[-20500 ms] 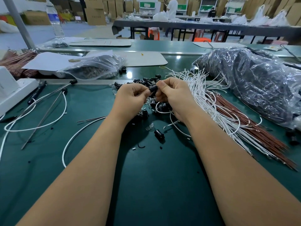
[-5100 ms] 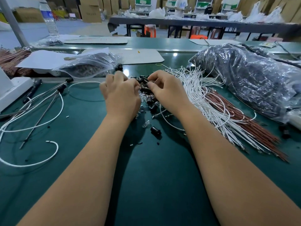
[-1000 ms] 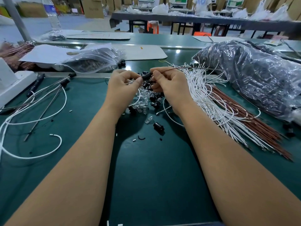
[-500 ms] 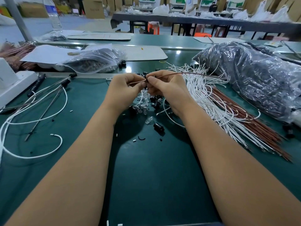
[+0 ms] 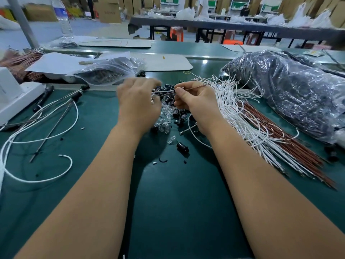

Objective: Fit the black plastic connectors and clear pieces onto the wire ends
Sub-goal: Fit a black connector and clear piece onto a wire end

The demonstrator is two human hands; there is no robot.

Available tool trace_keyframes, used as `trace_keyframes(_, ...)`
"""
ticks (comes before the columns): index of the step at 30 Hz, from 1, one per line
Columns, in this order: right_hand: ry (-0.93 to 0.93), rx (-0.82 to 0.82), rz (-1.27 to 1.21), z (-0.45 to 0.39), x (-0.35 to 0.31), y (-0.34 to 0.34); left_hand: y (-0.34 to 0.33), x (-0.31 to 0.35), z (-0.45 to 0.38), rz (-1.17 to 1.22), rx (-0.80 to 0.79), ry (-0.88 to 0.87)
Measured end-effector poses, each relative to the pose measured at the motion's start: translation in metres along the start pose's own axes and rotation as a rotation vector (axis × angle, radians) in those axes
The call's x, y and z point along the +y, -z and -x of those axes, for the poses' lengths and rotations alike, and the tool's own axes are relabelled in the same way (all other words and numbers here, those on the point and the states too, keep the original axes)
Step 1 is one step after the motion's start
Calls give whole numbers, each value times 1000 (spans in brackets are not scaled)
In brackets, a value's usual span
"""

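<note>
Half a second on, the left hand (image 5: 137, 105) has drifted leftward from the right hand (image 5: 194, 103), so a gap now shows between them where they were pressed together, and the left hand is blurred with motion. Its fingers curl down over the heap, but the blur hides whether they hold anything, so I cannot tell its grip. A thin pale wire (image 5: 161, 92) runs across the gap from the left fingertips to the right hand. The right hand pinches a brown wire (image 5: 194, 87) between thumb and forefinger, with a small black connector (image 5: 175, 90) at the pinch; the wire's free length points right, over the white bundle.

Below both hands lies the pile of black connectors (image 5: 176, 113) mixed with clear pieces (image 5: 165, 122) on the green mat (image 5: 177, 202). One lone black connector (image 5: 182, 147) and one clear piece (image 5: 172, 140) lie nearer, apart from the heap. Just right of the right wrist fans the bundle of white wires (image 5: 240, 116), with brown wires (image 5: 291, 143) beside it. Loose white wires (image 5: 40, 135) curl at the left, and a plastic bag of dark parts (image 5: 291, 90) sits far right.
</note>
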State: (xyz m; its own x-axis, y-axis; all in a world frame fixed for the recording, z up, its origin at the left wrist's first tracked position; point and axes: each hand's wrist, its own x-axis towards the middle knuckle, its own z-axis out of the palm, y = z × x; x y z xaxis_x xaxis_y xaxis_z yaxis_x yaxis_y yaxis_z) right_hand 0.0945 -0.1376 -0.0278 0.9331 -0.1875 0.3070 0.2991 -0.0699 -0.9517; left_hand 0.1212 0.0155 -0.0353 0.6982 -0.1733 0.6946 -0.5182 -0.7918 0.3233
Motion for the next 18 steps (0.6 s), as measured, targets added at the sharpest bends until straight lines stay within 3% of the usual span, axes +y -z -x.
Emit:
trace_keyframes(3,16,-22,26,1,0,-3,-4,5,0,92,-65,-118)
trace_keyframes(9,27,-21,-6,0,-3,1,-3,-9,1,-45,-51,32)
trace_keyframes(14,44,-81,67,2,-2,-5,-2,3,0,81,-70,-75)
trace_keyframes(18,22,-69,61,1,0,-5,-2,1,0,128,-61,-43)
